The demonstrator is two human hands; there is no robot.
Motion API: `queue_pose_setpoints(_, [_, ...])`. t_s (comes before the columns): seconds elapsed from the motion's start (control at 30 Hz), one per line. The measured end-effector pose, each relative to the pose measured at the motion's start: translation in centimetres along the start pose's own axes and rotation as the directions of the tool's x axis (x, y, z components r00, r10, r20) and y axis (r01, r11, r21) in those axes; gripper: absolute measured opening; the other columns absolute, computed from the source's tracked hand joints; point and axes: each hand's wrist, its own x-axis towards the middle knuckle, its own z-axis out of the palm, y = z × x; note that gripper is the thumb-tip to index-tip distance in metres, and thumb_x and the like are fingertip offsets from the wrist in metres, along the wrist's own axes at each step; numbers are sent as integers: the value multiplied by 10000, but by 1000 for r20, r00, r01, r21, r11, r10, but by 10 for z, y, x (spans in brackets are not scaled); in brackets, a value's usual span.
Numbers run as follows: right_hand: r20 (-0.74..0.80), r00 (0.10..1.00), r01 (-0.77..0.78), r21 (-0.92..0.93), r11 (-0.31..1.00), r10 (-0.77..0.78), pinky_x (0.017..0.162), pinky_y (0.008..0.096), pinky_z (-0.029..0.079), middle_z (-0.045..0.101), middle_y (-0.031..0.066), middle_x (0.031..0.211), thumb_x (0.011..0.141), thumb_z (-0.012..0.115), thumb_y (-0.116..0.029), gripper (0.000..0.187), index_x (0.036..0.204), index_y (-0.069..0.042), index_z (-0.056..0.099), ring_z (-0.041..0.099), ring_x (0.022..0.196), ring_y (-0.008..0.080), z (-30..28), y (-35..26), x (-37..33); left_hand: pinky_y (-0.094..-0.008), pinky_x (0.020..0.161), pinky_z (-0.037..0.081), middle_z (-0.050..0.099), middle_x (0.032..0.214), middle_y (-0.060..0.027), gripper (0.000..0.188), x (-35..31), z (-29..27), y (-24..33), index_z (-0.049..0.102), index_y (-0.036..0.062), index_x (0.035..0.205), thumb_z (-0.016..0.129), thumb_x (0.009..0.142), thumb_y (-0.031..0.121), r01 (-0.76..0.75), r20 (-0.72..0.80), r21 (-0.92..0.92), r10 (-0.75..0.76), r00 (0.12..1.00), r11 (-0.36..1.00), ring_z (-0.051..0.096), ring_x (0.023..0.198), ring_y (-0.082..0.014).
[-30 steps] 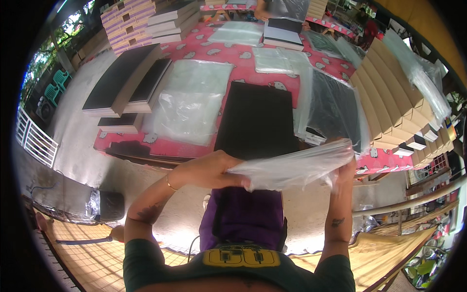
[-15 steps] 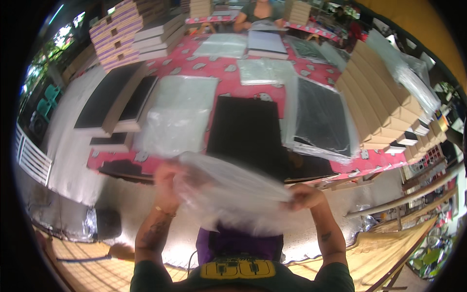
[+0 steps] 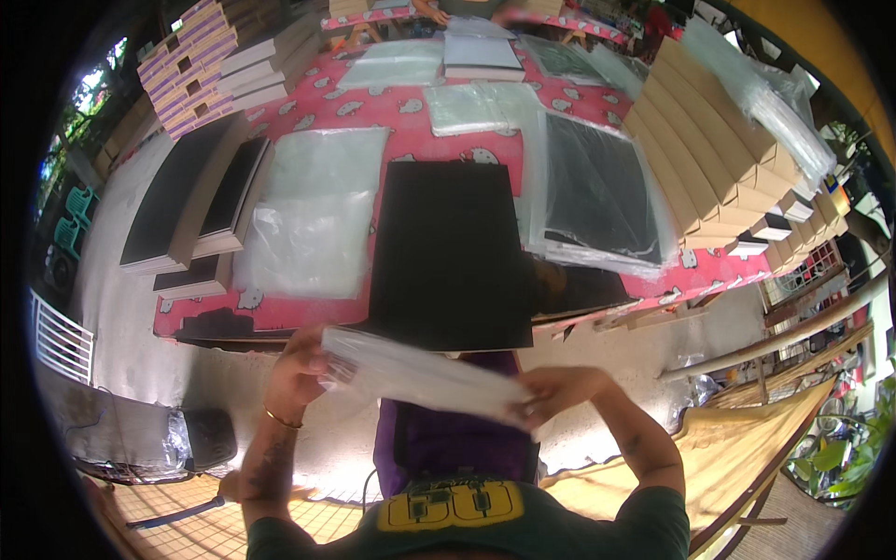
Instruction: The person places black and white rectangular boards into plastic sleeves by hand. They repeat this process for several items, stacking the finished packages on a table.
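Observation:
A clear plastic bag (image 3: pixel 420 373) stretches between my hands, just in front of the table's near edge. My left hand (image 3: pixel 303 364) grips one end and my right hand (image 3: pixel 553 392) pinches the other. Beyond the bag, a flat black board (image 3: pixel 448 252) lies on the table, its near end reaching the edge. To its right rests a black item in clear plastic (image 3: pixel 602 196). On its left lies a stack of clear plastic bags (image 3: pixel 313 215).
Black-topped stacks (image 3: pixel 182 201) stand at the left of the pink patterned table (image 3: pixel 322 89). Tall cardboard stacks (image 3: pixel 709 140) rise on the right, with plastic bags (image 3: pixel 765 103) on top. Across the table, another person's hand (image 3: pixel 431 11) is near a white stack (image 3: pixel 481 56).
The billowing plastic bag has been drawn into a narrower, flatter strip between my hands. My right hand has moved slightly left. The view has shifted, so the table sits higher and further left.

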Motion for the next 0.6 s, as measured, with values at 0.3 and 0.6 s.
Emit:
queue_pose_setpoints(0.3, [-511, 810, 373, 69, 925, -288, 585, 256, 462, 522, 33, 729, 843, 549, -25, 264, 1101, 31, 553, 535, 675, 87, 3, 28, -6, -225, 492, 435, 621, 792, -82, 289, -5, -28, -34, 571, 39, 1010, 548, 723, 14, -31, 21, -34, 32, 999, 999, 594, 612, -122])
queue_pose_setpoints(0.6, [-936, 175, 44, -303, 952, -306, 645, 229, 493, 632, 104, 925, 852, 442, 45, 479, 1329, -4, 464, 586, 717, 90, 28, 61, 44, -193, 546, 395, 600, 767, -21, 443, -4, -4, -108, 507, -15, 1288, 387, 862, -37, -1, -408, 658, 358, 840, 753, 488, 614, -49])
